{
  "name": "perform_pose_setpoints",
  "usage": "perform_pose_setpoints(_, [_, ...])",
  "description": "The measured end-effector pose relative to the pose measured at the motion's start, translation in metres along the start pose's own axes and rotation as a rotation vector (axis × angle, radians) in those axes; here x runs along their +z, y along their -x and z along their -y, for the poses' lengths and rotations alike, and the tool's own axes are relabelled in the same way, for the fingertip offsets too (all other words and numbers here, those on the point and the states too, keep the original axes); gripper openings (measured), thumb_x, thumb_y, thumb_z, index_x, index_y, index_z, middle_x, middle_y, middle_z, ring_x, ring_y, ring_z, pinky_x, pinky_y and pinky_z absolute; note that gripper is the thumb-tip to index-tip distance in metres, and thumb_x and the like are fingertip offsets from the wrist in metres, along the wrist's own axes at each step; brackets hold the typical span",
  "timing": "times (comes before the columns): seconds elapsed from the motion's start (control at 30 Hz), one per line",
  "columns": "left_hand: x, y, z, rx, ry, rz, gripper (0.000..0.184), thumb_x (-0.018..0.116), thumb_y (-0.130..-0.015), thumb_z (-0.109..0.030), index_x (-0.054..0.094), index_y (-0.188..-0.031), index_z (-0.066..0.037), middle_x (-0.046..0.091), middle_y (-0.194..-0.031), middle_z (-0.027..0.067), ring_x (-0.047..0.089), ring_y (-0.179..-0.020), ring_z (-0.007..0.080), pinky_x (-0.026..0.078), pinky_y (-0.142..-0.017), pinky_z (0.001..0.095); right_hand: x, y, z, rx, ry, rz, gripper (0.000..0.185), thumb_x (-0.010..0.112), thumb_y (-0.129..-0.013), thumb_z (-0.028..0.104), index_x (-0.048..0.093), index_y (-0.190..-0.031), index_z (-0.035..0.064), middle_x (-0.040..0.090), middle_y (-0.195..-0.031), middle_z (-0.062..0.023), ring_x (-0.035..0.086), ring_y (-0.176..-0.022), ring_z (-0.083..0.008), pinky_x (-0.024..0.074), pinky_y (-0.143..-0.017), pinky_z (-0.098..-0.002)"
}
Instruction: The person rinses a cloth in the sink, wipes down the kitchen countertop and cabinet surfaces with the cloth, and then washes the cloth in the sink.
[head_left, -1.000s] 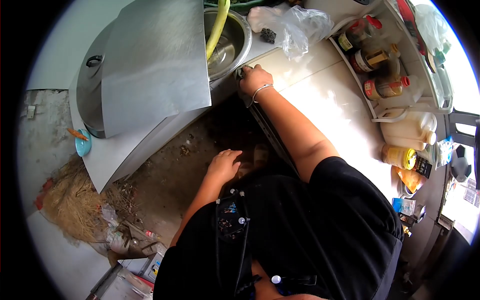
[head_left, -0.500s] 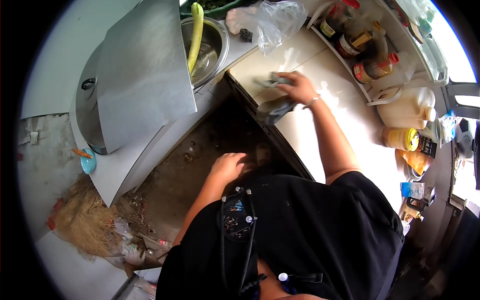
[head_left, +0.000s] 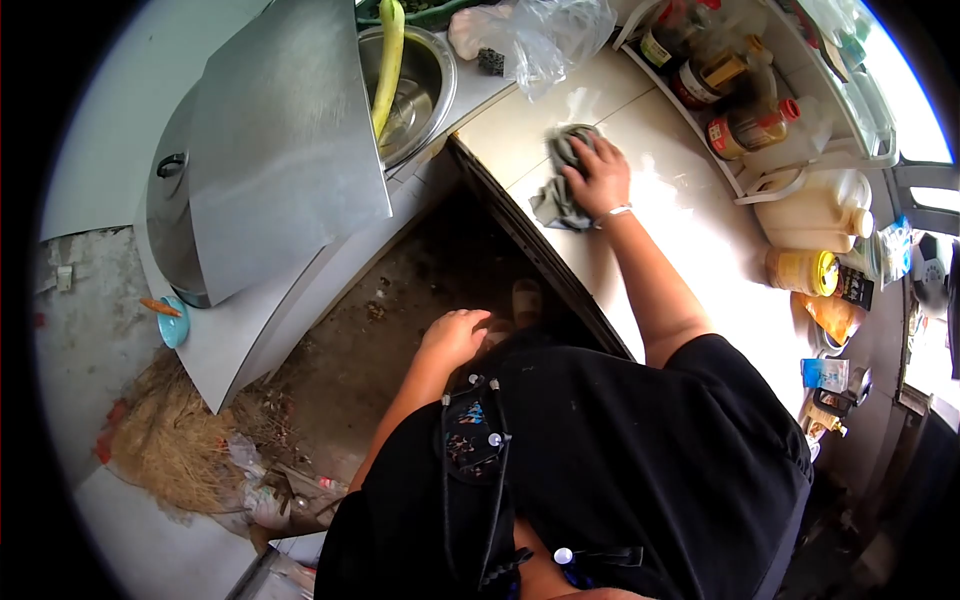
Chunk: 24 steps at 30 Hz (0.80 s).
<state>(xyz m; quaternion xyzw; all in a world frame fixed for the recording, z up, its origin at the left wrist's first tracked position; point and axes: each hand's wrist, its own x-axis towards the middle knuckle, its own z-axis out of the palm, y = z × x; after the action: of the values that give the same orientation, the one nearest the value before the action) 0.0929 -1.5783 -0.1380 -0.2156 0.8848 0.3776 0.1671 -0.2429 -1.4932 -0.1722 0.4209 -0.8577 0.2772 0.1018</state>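
Note:
My right hand presses a crumpled dark grey-green cloth against the pale tiled countertop, its fingers closed over the bunched fabric. Wet, shiny patches show on the tiles around it. My left hand hangs in front of my body above the dark floor, fingers loosely stretched, holding nothing.
A rack of sauce bottles lines the counter's back, with a whitish jug and a yellow-lidded jar nearby. Leftward are a metal basin with a long green vegetable, a metal sheet and a plastic bag.
My right hand has shifted slightly with the cloth, which was lifted and blurred near the counter's edge and now lies bunched on the tiles. My left hand is nearly unchanged.

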Motion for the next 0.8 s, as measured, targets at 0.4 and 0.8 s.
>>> perform_pose_setpoints(0.4, [0.015, 0.029, 0.013, -0.105, 0.058, -0.002, 0.032, 0.058, -0.083, -0.022, 0.058, -0.114, -0.014, 0.061, -0.109, 0.0126, 0.056, -0.102, 0.0312, 0.046, -0.087, 0.0382, 0.077, -0.068, 0.137, 0.115, 0.035, 0.233, 0.025, 0.064, -0.074, 0.029, 0.066, -0.098, 0.0222, 0.054, -0.108, -0.0068, 0.046, -0.105, -0.0273, 0.0343, -0.087, -0.0442])
perform_pose_setpoints(0.8, [0.006, 0.036, 0.005, -0.114, 0.023, 0.036, 0.033, 0.059, -0.083, -0.022, 0.058, -0.115, -0.013, 0.061, -0.109, 0.0127, 0.057, -0.100, 0.0311, 0.047, -0.085, 0.0377, 0.035, -0.011, 0.125, -0.122, 0.035, 0.374, 0.024, 0.056, -0.076, 0.019, 0.065, -0.098, 0.0222, 0.053, -0.107, -0.0053, 0.048, -0.101, -0.0265, 0.0376, -0.084, -0.0408])
